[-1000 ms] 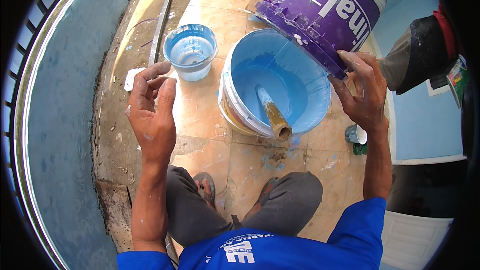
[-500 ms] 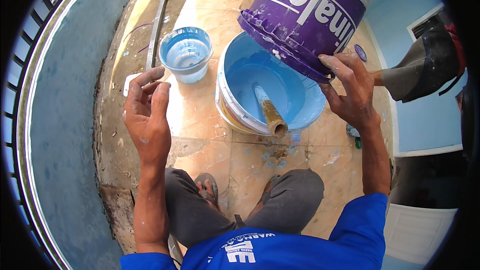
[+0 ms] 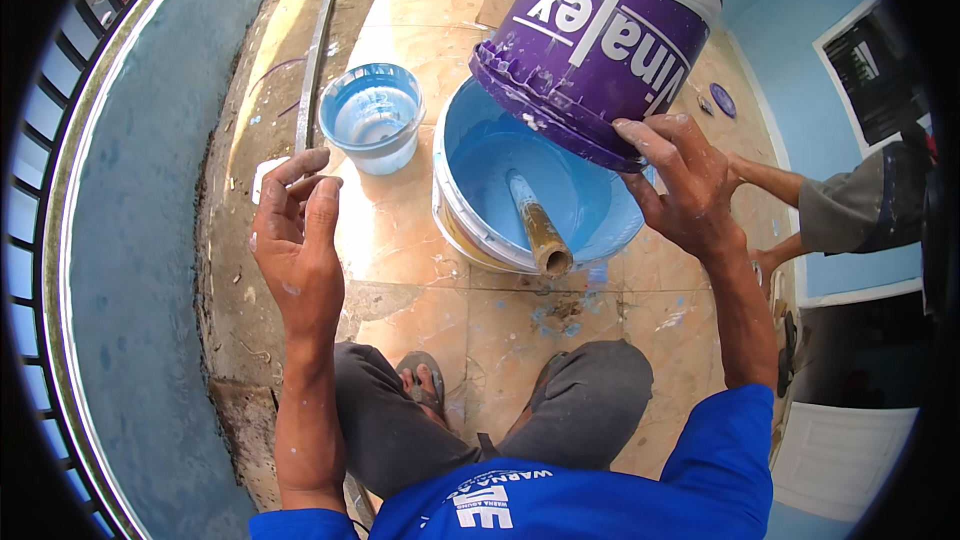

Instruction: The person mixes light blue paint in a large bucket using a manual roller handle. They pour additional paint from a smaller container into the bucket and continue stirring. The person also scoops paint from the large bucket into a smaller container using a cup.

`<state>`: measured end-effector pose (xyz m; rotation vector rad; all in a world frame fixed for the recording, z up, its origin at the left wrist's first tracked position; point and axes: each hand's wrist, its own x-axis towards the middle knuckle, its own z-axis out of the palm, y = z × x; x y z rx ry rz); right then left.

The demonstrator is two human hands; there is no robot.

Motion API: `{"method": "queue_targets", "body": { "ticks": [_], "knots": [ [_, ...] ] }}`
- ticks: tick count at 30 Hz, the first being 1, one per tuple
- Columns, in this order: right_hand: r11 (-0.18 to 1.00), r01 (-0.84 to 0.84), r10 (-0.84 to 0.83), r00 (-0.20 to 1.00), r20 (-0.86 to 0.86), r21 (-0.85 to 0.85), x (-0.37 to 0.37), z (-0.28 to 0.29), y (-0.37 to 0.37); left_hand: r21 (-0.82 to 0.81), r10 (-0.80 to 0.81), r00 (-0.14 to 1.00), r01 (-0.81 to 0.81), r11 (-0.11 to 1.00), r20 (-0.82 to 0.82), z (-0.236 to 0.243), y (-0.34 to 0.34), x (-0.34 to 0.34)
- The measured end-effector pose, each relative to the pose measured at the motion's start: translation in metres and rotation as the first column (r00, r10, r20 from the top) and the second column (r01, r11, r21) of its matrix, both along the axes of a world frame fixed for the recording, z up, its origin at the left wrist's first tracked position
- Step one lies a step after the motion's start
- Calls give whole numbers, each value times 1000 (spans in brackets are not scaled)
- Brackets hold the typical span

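My right hand [image 3: 688, 180] pinches the rim of a purple paint bucket [image 3: 605, 40], which is tipped mouth-down over a large white bucket [image 3: 455, 235]. Light blue paint [image 3: 485, 175] lies in the large bucket. A pipe-like stick [image 3: 540, 230], blue at its lower end and brown at its hollow top, leans in it. Paint smears mark the purple bucket's rim; its inside is turned away from view. My left hand [image 3: 303, 240] hangs in the air, empty, fingers loosely bent and apart. Just beyond it stands a small clear tub [image 3: 373, 120], its inside coated pale blue.
Another person's legs [image 3: 800, 200] are at the right. A purple lid [image 3: 722, 100] lies on the tiled floor [image 3: 420, 330] behind the buckets. On the left runs a low blue wall [image 3: 135, 240], with a long metal bar [image 3: 318, 50] on the ground inside it.
The purple bucket and my right hand have shifted slightly left in view. More of the other person's legs shows at the right. My left hand stays nearly still.
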<state>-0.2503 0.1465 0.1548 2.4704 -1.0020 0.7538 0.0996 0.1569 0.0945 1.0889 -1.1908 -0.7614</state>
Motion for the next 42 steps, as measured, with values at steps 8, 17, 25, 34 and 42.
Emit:
{"method": "queue_targets", "body": {
  "ticks": [8,17,25,34,42],
  "knots": [
    [1000,7,-4,991,133,-18,-5,-10,-5,15,-4,1000,4,1000,-4,0,2,-1],
    [964,69,-189,858,477,257,-13,-24,-5,38,0,993,-5,999,114,0,3,0],
    [971,-85,-201,200,959,221,-63,-17,-11,50,-12,987,3,999,161,3,2,-9],
    [989,49,-116,-296,948,136,-165,-54,50,50,-47,981,38,998,190,-4,3,-10],
    [875,206,-268,-549,792,439,-229,-231,62,107,-115,945,85,991,308,-5,5,-14]
  ]
}}
